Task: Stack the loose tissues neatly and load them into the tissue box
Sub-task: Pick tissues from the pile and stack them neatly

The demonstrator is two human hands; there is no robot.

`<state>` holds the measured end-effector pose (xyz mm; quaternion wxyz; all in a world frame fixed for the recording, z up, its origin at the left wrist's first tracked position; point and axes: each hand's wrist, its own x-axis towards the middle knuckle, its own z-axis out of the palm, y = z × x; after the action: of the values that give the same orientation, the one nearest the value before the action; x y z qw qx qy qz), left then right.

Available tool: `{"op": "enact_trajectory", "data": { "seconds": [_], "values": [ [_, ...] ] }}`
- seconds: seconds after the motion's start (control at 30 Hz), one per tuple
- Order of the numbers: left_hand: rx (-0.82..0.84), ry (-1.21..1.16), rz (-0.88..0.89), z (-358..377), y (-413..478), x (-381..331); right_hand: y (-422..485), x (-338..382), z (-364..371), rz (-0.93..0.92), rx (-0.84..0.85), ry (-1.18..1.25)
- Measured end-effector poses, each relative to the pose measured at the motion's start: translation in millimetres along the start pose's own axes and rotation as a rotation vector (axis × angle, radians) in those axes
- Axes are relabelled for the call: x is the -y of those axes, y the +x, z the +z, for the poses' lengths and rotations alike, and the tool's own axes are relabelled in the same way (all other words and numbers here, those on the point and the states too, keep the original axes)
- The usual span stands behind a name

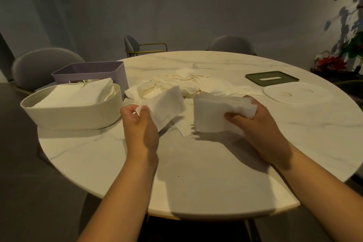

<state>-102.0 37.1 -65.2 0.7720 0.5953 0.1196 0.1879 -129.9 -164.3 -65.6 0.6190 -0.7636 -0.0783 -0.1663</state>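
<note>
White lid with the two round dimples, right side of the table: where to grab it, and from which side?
The white lid lies flat on the table, so likely pinch its thin near rim, coming in low from the person's side.

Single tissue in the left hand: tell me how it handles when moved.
Probably floppy: pinched at one edge by the left hand, the tissue sags. Likely very light, one thin sheet, so it may flutter or fold midair.
</note>
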Motion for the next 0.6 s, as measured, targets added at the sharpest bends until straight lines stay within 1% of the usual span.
{"op": "enact_trajectory", "data": {
  "seconds": [0.1, 0.17, 0.23, 0.37, 0.47, 0.6],
  "values": [
    [0.052, -0.052, -0.051, 0.8, -0.8, 1.1, -1.3, -1.6, -1.7, 0.0, 0.193, 0.1],
    [0.112, -0.039, -0.038, 1.7, -3.3, 1.5, -3.3, -1.4, -0.2, 0.034, 0.338, 0.165],
    [0.2, -0.031, -0.015, 3.8, -9.0, 0.2, -4.1, -0.2, 1.1, 0.076, 0.421, 0.188],
    [0.414, 0.061, -0.032, 5.6, -22.3, -4.0, -3.4, 0.9, 3.4, 0.109, 0.371, 0.131],
    [0.556, 0.045, -0.097, 3.6, -25.7, -5.1, -5.0, 2.1, 4.7, 0.134, 0.36, 0.129],
    [0.654, 0.098, -0.118, 2.4, -28.3, -4.7, -2.3, -0.8, 3.6, 0.151, 0.262, 0.051]
  ]
}}
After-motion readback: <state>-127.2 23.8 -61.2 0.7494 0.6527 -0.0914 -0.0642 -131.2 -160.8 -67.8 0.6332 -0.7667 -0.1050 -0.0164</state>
